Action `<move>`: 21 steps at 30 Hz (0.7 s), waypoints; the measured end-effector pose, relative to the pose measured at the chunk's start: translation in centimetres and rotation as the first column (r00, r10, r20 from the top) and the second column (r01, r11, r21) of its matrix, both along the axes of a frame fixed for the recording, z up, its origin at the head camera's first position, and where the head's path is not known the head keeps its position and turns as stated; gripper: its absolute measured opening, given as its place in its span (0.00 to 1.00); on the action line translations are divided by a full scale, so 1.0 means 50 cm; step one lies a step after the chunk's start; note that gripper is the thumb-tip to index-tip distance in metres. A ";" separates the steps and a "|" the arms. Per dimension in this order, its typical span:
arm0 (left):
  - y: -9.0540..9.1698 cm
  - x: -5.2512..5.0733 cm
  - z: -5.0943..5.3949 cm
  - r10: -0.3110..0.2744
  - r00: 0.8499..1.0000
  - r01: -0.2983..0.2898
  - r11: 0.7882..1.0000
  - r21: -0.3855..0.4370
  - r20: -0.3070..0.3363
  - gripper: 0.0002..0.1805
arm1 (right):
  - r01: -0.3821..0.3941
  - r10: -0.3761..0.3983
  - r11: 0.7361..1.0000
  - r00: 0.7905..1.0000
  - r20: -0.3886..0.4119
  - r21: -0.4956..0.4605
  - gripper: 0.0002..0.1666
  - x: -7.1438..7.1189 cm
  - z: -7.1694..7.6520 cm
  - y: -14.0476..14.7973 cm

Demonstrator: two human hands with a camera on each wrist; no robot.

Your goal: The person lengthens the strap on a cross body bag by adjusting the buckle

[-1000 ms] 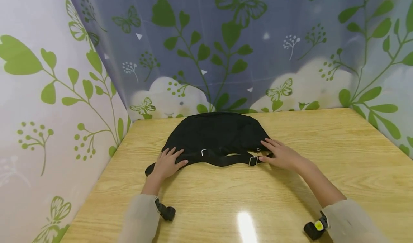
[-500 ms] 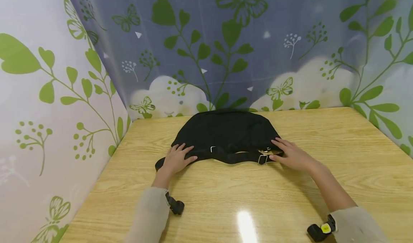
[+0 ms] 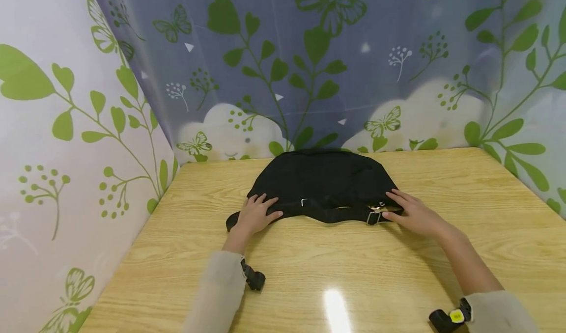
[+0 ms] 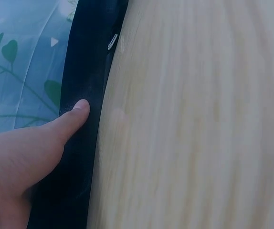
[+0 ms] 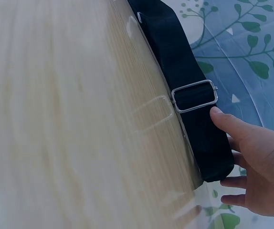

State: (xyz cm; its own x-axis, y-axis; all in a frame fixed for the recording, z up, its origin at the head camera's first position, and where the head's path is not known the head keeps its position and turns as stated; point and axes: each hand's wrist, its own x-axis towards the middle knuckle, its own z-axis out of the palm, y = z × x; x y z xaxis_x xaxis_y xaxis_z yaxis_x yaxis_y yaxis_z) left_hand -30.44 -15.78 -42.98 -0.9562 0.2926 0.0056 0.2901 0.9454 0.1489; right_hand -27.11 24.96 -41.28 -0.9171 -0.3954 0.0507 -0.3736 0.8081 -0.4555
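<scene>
A person's left hand (image 3: 256, 215) lies with fingers spread across the left end of a black bag (image 3: 327, 176), its thumb straight along the strap (image 3: 327, 217). The right hand (image 3: 413, 214) touches the opposite end, fingers loosely extended and thumb beside the metal slide buckle (image 5: 196, 107); neither hand appears to have a firm grip.

The bag rests at the far side of the worktop (image 3: 287, 274), its strap lying along the near edge. Judging by its position, the bag is already laid out broadside, but with both hands on it, the handling looks unfinished. Whether it is zipped closed is too small to tell.

Pale wood grain runs across the worktop, a bright glare spot (image 3: 336, 308) in front of the bag. Behind rises a blue-grey curtain (image 3: 283, 63) of leaves, butterflies and clouds; a paler patterned wall covering (image 3: 35, 146) flanks it at left.
</scene>
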 end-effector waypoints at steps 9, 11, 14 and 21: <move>0.023 -0.003 0.002 0.003 1.000 -0.002 0.999 -0.037 0.009 0.31 | 0.013 -0.013 1.000 1.000 -0.002 -0.004 0.44 0.004 -0.002 0.018; 0.027 -0.002 0.002 0.019 1.000 -0.019 0.998 -0.061 0.000 0.32 | 0.014 -0.014 1.000 1.000 -0.008 -0.003 0.44 0.003 -0.002 0.019; 0.038 0.005 0.001 0.036 0.998 -0.042 0.992 -0.118 -0.051 0.32 | 0.018 -0.017 1.000 0.999 -0.034 0.007 0.43 0.003 0.000 0.018; 0.122 0.037 -0.001 -0.148 0.933 0.125 0.988 -0.088 -0.330 0.30 | -0.044 0.041 0.999 0.973 -0.227 -0.008 0.31 0.010 -0.001 0.004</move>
